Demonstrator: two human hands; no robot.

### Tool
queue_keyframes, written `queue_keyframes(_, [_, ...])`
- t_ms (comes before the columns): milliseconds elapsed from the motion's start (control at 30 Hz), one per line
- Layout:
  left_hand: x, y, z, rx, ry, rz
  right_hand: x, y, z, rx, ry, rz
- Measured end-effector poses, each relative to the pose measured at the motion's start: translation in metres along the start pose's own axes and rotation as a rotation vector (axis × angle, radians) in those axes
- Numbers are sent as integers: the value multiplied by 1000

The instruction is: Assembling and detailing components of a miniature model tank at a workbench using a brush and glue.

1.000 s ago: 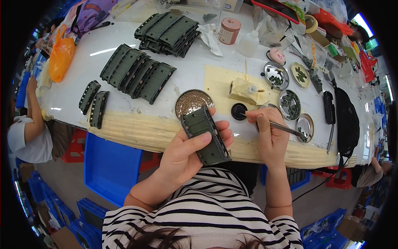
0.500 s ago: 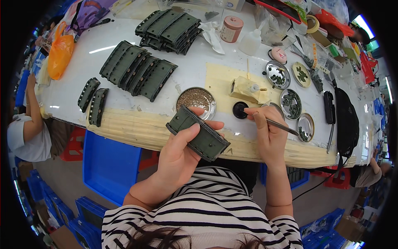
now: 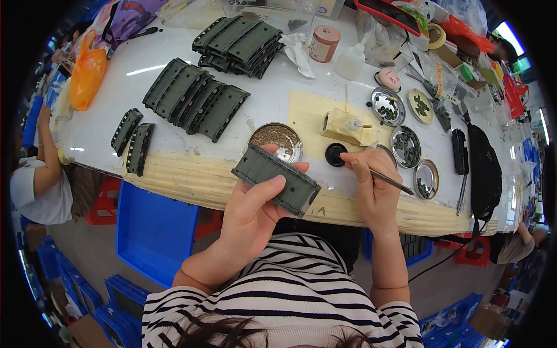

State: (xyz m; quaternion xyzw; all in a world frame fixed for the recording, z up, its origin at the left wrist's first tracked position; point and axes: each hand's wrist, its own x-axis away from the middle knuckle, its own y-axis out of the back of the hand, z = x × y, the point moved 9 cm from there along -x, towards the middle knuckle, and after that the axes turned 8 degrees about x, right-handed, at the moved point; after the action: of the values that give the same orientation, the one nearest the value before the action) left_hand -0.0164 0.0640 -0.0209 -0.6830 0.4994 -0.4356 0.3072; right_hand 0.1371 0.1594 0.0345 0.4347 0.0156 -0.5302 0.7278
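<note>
My left hand [image 3: 250,203] is closed around a dark green curved panel [image 3: 268,177] with ridged long edges and small round studs. Thumb on its face, it is held tilted above the table's front edge. In my right hand [image 3: 378,182] is a slender grey metal tool [image 3: 393,181], probably tweezers, its rear end sticking out to the lower right. The fingertips are beside a small round black dish [image 3: 335,155]; the tool's tip is too small to make out. Left of that dish, partly behind the panel, stands a round tin of brown grains [image 3: 277,138].
Green panels lie in a row [image 3: 188,101] and a stack [image 3: 238,43], with two narrow strips [image 3: 139,148] at left. Small round tins of green parts [image 3: 406,148] stand right of a tape-wrapped block [image 3: 347,126]. Beyond are a squeeze bottle [image 3: 351,61] and pink jar [image 3: 324,43].
The panel in my left hand has tipped slightly, turning its face more upward. My right hand has barely shifted beside the black dish, its tool dipping a little at the rear.
</note>
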Motion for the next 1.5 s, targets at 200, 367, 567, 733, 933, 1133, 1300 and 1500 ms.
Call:
queue_keyframes(200, [-1,3,0,25,11,-64,6,23,38,-346,130,31])
queue_keyframes(367, [-3,4,9,148,81,-52,12,15,46,-449,36,63])
queue_keyframes(567, [0,2,11,75,82,-62,11,12,48,-423,62,97])
queue_keyframes(733, [0,2,11,107,74,-72,10,13,50,-383,81,110])
queue_keyframes(933, [0,1,10,93,67,-73,9,11,48,-369,57,113])
queue_keyframes(1133, [1,1,10,92,64,-65,9,11,50,-361,87,110])
queue_keyframes(1300, [0,2,11,99,71,-63,9,11,49,-360,86,115])
queue_keyframes(1500, [-1,3,11,86,73,-74,8,10,51,-343,106,123])
